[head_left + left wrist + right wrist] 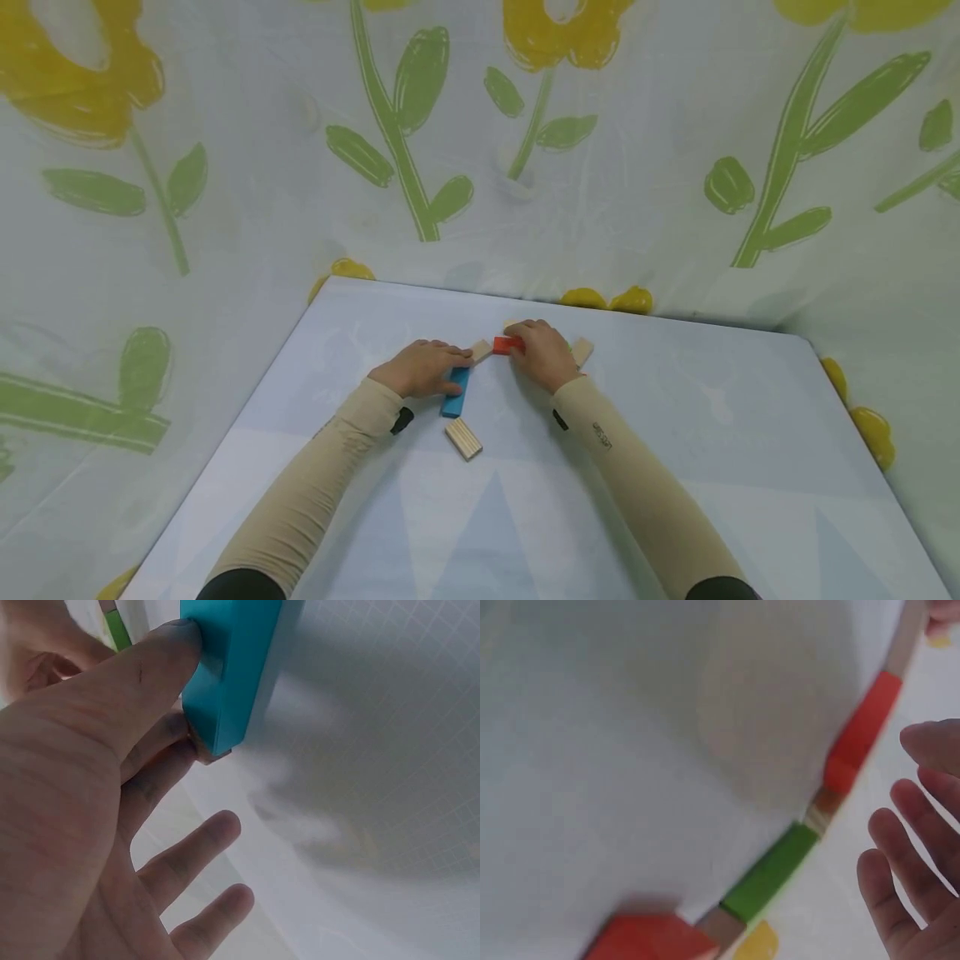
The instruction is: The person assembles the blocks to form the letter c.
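My left hand (420, 368) pinches a blue wooden block (455, 396), its thumb on one face and fingers at the far end, the last two fingers spread. The blue block meets a plain wooden block (482, 350), which leads to a red block (502, 344). In the right wrist view these blocks form a curved chain: the red block (862, 731), a short plain piece, a green block (771, 870), another plain piece and a second red block (652, 939). Beside the chain, my right hand (922, 855) has its fingers extended, apart from the blocks.
Several plain wooden blocks (464, 439) lie side by side nearer to me, below the blue block. Another plain block (582, 350) shows right of my right hand. The white table (712, 417) ends at a flower-printed curtain (637, 167) at the back and sides.
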